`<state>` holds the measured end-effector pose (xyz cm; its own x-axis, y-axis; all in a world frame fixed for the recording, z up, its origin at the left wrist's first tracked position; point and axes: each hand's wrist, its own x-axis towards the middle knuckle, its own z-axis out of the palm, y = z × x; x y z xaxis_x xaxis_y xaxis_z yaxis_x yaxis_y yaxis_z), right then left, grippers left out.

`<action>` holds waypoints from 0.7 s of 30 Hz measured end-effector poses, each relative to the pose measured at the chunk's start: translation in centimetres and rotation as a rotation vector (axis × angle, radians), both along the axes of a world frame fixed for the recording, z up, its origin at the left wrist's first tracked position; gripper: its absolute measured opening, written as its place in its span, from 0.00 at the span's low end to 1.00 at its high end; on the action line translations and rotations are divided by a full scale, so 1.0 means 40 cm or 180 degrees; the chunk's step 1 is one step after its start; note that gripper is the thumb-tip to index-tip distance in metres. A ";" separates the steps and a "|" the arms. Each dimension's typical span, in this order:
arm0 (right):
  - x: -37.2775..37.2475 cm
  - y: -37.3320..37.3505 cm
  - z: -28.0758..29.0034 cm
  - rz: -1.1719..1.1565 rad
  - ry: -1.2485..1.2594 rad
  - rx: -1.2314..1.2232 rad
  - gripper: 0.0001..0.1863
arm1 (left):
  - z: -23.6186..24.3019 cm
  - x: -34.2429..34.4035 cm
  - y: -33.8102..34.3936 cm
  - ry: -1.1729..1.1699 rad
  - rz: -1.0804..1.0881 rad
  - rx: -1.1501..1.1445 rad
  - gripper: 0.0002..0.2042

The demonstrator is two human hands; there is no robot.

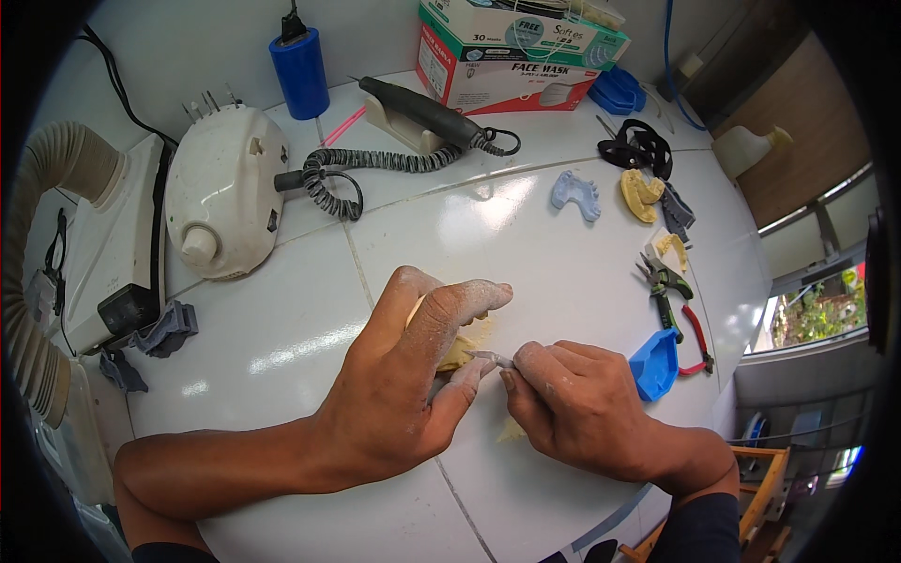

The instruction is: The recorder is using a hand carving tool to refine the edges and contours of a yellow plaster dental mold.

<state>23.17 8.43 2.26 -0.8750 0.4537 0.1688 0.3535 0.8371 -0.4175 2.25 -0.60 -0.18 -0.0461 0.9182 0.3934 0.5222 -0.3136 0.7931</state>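
My left hand (389,385), dusted with pale powder, is wrapped round a yellow plaster dental cast (456,357). Its palm and fingers hide most of the cast. A slim pointed carving tool (496,358) is pinched in my right hand (582,403), which covers its handle. The tool's tip meets the near right side of the cast, close to my left thumb. Yellow crumbs (511,430) lie on the white tiled tabletop (310,403) below the hands.
Left stands a white control unit (225,192) beside a ribbed hose (42,281). A black handpiece (422,111) rests behind, before stacked boxes (511,70). At right lie a pale blue dental mould (575,195), another yellow cast (640,194), pliers (668,281) and a blue tray (655,366).
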 end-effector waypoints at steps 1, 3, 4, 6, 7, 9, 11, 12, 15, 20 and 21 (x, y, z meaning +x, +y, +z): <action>0.000 0.000 0.003 -0.0002 -0.0045 0.0000 0.08 | 0.001 0.000 0.000 0.0002 0.0001 -0.0003 0.29; -0.001 -0.001 0.003 -0.0004 -0.0087 0.0001 0.08 | 0.003 0.000 0.001 0.0036 -0.0047 0.0078 0.29; -0.001 -0.003 0.001 -0.0017 -0.0068 0.0023 0.08 | 0.003 0.000 0.002 0.0038 -0.0047 0.0078 0.29; -0.001 -0.003 0.000 -0.0031 -0.0049 0.0047 0.09 | 0.003 0.001 0.004 0.0111 -0.0040 0.0137 0.29; -0.002 -0.003 0.000 -0.0027 -0.0044 0.0042 0.09 | 0.003 0.001 0.004 0.0111 -0.0042 0.0139 0.29; -0.002 -0.004 0.000 -0.0021 -0.0037 0.0038 0.08 | 0.003 0.000 0.003 0.0079 -0.0023 0.0095 0.28; -0.002 -0.004 0.001 -0.0035 -0.0054 0.0040 0.08 | 0.000 0.000 0.004 0.0072 -0.0019 0.0092 0.28; -0.002 -0.005 0.000 -0.0034 -0.0054 0.0040 0.08 | -0.001 0.001 0.004 0.0061 -0.0018 0.0087 0.28; -0.001 -0.005 -0.001 -0.0027 -0.0031 0.0068 0.09 | 0.006 -0.001 0.000 0.0069 -0.0012 -0.0013 0.28; -0.003 -0.005 0.002 -0.0043 -0.0098 0.0043 0.09 | 0.004 0.000 0.005 -0.0038 -0.0019 -0.0036 0.27; -0.002 -0.005 0.002 -0.0041 -0.0094 0.0041 0.09 | 0.005 0.000 0.005 -0.0043 -0.0012 -0.0033 0.26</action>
<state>23.07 8.22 2.33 -0.8738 0.4630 0.1487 0.3764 0.8376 -0.3960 2.25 -0.40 0.02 -0.0477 0.9225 0.3831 0.5102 -0.3073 0.8033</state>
